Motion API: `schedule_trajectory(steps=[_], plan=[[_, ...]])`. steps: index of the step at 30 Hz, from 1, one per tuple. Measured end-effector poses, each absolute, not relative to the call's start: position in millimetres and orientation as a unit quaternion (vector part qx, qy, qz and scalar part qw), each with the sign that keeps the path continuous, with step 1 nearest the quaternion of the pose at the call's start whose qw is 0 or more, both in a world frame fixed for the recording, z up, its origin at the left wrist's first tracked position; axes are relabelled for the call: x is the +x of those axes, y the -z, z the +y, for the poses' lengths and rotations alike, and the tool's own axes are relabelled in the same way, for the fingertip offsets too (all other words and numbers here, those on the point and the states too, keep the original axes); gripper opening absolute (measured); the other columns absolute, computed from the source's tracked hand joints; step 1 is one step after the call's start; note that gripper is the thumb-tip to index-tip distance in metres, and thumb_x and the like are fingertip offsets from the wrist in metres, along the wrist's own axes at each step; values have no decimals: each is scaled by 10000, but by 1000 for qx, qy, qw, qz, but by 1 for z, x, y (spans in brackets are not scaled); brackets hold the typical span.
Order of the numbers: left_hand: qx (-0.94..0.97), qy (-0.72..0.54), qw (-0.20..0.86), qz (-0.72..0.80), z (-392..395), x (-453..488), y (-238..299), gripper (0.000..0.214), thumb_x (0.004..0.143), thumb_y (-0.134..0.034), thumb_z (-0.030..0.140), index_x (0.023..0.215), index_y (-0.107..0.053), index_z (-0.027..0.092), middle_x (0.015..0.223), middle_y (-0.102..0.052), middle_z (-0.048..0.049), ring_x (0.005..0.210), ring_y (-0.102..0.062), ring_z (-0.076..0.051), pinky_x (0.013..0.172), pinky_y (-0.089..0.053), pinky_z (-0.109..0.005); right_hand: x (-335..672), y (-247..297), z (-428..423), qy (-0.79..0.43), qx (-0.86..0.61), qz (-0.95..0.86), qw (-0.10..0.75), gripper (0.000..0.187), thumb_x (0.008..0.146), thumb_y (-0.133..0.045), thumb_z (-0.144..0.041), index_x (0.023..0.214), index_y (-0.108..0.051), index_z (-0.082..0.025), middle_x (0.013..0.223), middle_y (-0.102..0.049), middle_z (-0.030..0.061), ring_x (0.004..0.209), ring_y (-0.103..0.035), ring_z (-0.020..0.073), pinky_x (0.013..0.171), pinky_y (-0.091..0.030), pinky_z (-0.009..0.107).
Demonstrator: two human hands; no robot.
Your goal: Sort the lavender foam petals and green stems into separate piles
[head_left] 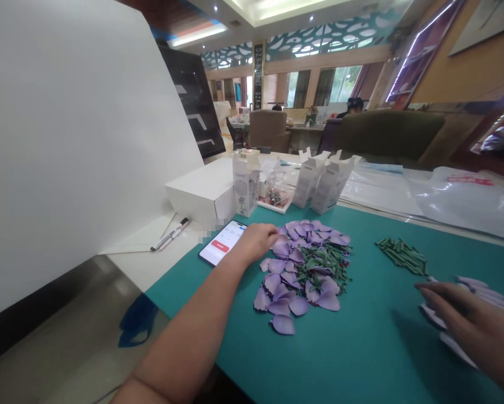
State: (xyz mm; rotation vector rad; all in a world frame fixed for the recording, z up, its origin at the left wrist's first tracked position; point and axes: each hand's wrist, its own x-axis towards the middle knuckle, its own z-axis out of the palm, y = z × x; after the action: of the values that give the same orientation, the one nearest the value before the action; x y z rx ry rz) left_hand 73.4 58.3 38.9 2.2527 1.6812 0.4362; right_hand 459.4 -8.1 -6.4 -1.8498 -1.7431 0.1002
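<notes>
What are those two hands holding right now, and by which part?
The left hand holds nothing, resting at the edge of the purple petals. The right hand lies on pale petals; whether it grips them cannot be told.

Left hand (256, 242) touches purple artificial petals (298, 306).

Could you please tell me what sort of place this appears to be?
Probably a lounge or hall used as a craft workspace: loose purple artificial petals lie on a teal work mat, white cardboard boxes stand beyond them, and an olive upholstered seat sits further back.
</notes>
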Motion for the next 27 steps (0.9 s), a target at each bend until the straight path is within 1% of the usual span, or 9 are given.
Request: schedule_trajectory(steps=[4,7,10,14,16,19,21,24,27], plan=[[813,-237,304,436,40,111,-36,158,875,-598,255,962,-708,182,934,-735,-11,873,-649,-149,760,-461,-210,399,-3,-25,-192,-639,-667,332,479,670,-551,-664,907,-733,-289,942,-753,88,858,-702,304,701,-573,396],[819,-249,351,378,25,133,-28,102,846,-656,235,920,-689,173,868,-719,-4,811,-642,-130,735,-463,-200,367,-3,-34,-274,-580,-686,345,481,705,-591,-651,962,-700,-258,960,-752,101,853,-711,274,694,-587,339],[826,-244,370,349,14,143,-22,101,849,-670,263,911,-671,183,871,-708,-1,808,-634,-126,736,-467,-200,350,-4,-40,-299,-552,-705,329,439,737,-589,-642,890,-679,-241,905,-750,87,784,-709,241,640,-582,293],[846,-217,379,305,9,145,-25,118,861,-671,299,910,-660,191,893,-705,0,842,-636,-125,758,-462,-190,349,-10,-39,-281,-554,-723,304,444,734,-540,-680,744,-666,-254,731,-724,50,631,-673,216,529,-548,277],[850,-217,371,305,11,139,-30,114,877,-649,305,906,-667,196,926,-713,-3,873,-638,-131,780,-461,-194,363,-12,-33,-249,-574,-723,294,432,705,-550,-686,726,-683,-276,727,-727,46,627,-673,232,530,-549,303],[832,-243,326,378,23,121,-40,134,899,-592,295,886,-680,194,935,-720,-11,870,-635,-146,772,-458,-216,402,-8,-18,-162,-624,-707,292,419,662,-555,-685,725,-724,-307,808,-744,64,713,-686,284,594,-561,380],[809,-266,286,439,34,104,-45,164,896,-563,296,873,-682,186,920,-720,-16,855,-632,-157,769,-452,-233,435,-5,-9,-106,-675,-671,288,450,651,-530,-702,731,-734,-308,820,-739,82,697,-675,299,542,-531,406],[768,-302,245,509,50,81,-47,229,884,-509,337,880,-673,177,911,-715,-29,837,-626,-176,749,-446,-256,476,-5,-4,-81,-752,-603,253,388,663,-580,-649,786,-715,-307,789,-725,74,644,-650,279,486,-469,376],[751,-285,208,558,63,67,-46,266,847,-497,381,827,-659,171,846,-704,-39,806,-617,-197,734,-435,-282,494,-12,-10,-50,-790,-557,250,268,720,-550,-524,754,-669,-286,772,-713,58,699,-644,262,568,-451,360]])
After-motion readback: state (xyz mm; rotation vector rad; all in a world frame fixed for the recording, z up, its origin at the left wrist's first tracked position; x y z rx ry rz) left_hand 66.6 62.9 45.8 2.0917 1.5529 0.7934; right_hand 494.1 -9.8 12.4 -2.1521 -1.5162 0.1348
